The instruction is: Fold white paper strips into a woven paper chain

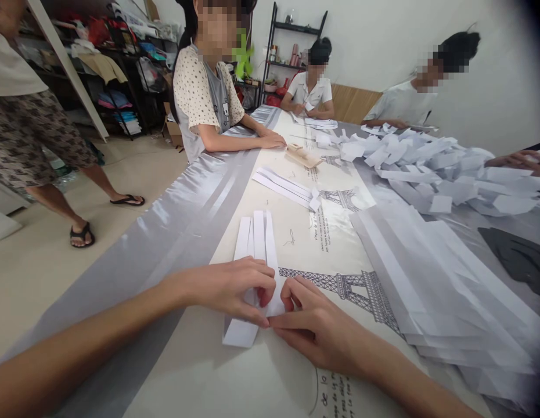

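A long white folded paper point(240, 333) lies lengthwise in front of me on the cream tablecloth point(200, 360). Its creased panels run away from me, and slits show between them at the far end. My left hand point(237, 285) rests across it, thumb and fingers pinching the paper's right side near the close end. Fingertips of my right hand point(317, 322) meet my left thumb there, closed in a pinch on the same edge. Both hands partly hide the middle of the paper.
Stacked white sheets point(427, 273) lie to the right, with a heap of folded white papers point(409, 154) beyond. Another folded paper strip point(287, 187) and a small tan wooden piece point(302, 155) lie farther up. Several people sit around the table; another person stands at left.
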Demonstrator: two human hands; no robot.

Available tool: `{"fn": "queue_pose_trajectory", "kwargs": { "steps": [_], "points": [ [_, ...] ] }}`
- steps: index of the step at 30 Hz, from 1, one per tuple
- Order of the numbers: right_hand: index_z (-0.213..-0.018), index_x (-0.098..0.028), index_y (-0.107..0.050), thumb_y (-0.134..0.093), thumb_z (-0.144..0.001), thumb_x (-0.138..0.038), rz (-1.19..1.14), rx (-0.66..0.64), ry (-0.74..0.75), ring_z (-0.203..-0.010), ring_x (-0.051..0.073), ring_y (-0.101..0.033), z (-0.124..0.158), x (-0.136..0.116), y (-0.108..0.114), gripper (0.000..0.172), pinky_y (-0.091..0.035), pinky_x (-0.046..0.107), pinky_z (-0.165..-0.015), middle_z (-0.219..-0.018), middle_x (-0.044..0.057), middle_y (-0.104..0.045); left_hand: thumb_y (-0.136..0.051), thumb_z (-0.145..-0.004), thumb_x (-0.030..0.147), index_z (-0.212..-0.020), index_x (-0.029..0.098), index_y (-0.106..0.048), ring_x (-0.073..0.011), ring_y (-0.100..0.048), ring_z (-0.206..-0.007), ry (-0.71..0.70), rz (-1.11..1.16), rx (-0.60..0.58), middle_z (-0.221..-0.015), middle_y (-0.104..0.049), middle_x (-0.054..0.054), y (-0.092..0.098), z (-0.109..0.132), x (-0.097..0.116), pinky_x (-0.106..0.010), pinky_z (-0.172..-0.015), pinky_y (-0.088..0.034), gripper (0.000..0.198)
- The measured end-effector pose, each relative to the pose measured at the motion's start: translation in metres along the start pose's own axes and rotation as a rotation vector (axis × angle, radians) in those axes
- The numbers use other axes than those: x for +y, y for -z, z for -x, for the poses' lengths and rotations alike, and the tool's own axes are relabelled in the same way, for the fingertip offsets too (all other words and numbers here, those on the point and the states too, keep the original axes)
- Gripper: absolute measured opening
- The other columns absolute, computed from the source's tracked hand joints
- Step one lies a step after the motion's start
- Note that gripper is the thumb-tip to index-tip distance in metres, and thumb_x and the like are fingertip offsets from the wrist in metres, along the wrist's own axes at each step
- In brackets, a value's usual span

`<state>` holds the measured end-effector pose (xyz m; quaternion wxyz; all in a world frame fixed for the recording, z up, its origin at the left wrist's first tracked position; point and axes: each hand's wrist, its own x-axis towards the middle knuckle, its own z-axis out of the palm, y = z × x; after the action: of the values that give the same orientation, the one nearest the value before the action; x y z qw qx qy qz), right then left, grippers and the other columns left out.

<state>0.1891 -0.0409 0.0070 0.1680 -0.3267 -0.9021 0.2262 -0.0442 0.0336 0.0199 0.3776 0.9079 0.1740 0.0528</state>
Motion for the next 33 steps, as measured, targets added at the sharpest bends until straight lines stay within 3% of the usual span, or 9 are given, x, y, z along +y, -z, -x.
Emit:
{"fn": "queue_pose_trajectory", "kwargs": {
  "steps": [7, 10, 13, 15, 20, 28, 33],
  "points": [
    [-0.109, -0.026, -0.073, -0.058, -0.096, -0.020, -0.102, 0.064, -0.073, -0.086, 0.019, -0.053, 0.002, 0.002, -0.004, 0.021, -0.048, 0.033, -0.077, -0.090, 0.004, -0.055, -0.073, -0.090, 0.034, -0.080, 0.021, -0.056, -0.0197, -0.055, -0.093, -0.027, -0.013, 0.018, -0.088, -0.062, 0.001, -0.003, 0.000, -0.003, -0.031, -0.081, -0.040, 0.024],
    [-0.105, -0.021, -0.067, -0.065, -0.092, -0.030, -0.196, 0.126, -0.282, -0.064, 0.014, -0.049, 0.003, 0.004, 0.002, 0.016, -0.044, 0.028, -0.063, -0.075, -0.002, -0.054, -0.074, -0.089, 0.032, -0.080, 0.021, -0.054, -0.0184, -0.055, -0.091, -0.021, -0.046, 0.018, -0.089, -0.061, 0.002, -0.004, -0.001, -0.004, -0.031, -0.080, -0.038, 0.024],
    [-0.088, -0.022, -0.065, -0.066, -0.091, -0.037, -0.304, -0.019, -0.498, -0.051, 0.010, -0.039, 0.003, 0.001, 0.010, 0.016, -0.034, 0.025, -0.051, -0.059, -0.007, -0.047, -0.075, -0.088, 0.031, -0.080, 0.021, -0.053, -0.0181, -0.055, -0.090, -0.003, -0.066, 0.000, -0.088, -0.061, 0.002, -0.005, -0.001, -0.004, -0.031, -0.080, -0.038, 0.026],
    [-0.078, -0.021, -0.062, -0.067, -0.090, -0.036, -0.406, -0.124, -0.562, -0.050, 0.008, -0.036, 0.001, -0.002, 0.012, 0.020, -0.029, 0.024, -0.048, -0.060, -0.007, -0.048, -0.077, -0.087, 0.032, -0.081, 0.021, -0.052, -0.0185, -0.055, -0.091, 0.012, -0.070, -0.013, -0.089, -0.060, 0.002, -0.004, -0.001, -0.002, -0.030, -0.080, -0.038, 0.028],
    [-0.072, -0.019, -0.058, -0.064, -0.090, -0.031, -0.544, -0.114, -0.615, -0.053, 0.008, -0.034, -0.002, -0.005, 0.007, 0.022, -0.028, 0.024, -0.049, -0.063, -0.006, -0.046, -0.081, -0.083, 0.031, -0.088, 0.022, -0.056, -0.0188, -0.053, -0.090, 0.028, -0.039, -0.019, -0.091, -0.057, 0.002, -0.002, -0.001, -0.001, -0.030, -0.079, -0.039, 0.027],
    [-0.073, -0.020, -0.055, -0.060, -0.092, -0.033, -0.488, -0.114, -0.638, -0.056, 0.010, -0.035, 0.001, -0.005, 0.002, 0.024, -0.027, 0.024, -0.051, -0.064, -0.005, -0.047, -0.084, -0.078, 0.025, -0.074, 0.019, -0.058, -0.0177, -0.054, -0.092, 0.069, -0.008, -0.015, -0.090, -0.056, 0.003, -0.005, -0.001, 0.000, -0.031, -0.085, -0.038, 0.027],
    [-0.072, -0.020, -0.051, -0.058, -0.092, -0.029, -0.430, -0.106, -0.646, -0.056, 0.010, -0.036, -0.001, -0.007, 0.000, 0.023, -0.026, 0.025, -0.051, -0.062, -0.006, -0.047, -0.080, -0.084, 0.030, -0.069, 0.018, -0.057, -0.0174, -0.053, -0.089, 0.112, -0.020, 0.030, -0.086, -0.055, 0.002, -0.007, -0.003, 0.006, -0.032, -0.084, -0.037, 0.030]
  ]
}}
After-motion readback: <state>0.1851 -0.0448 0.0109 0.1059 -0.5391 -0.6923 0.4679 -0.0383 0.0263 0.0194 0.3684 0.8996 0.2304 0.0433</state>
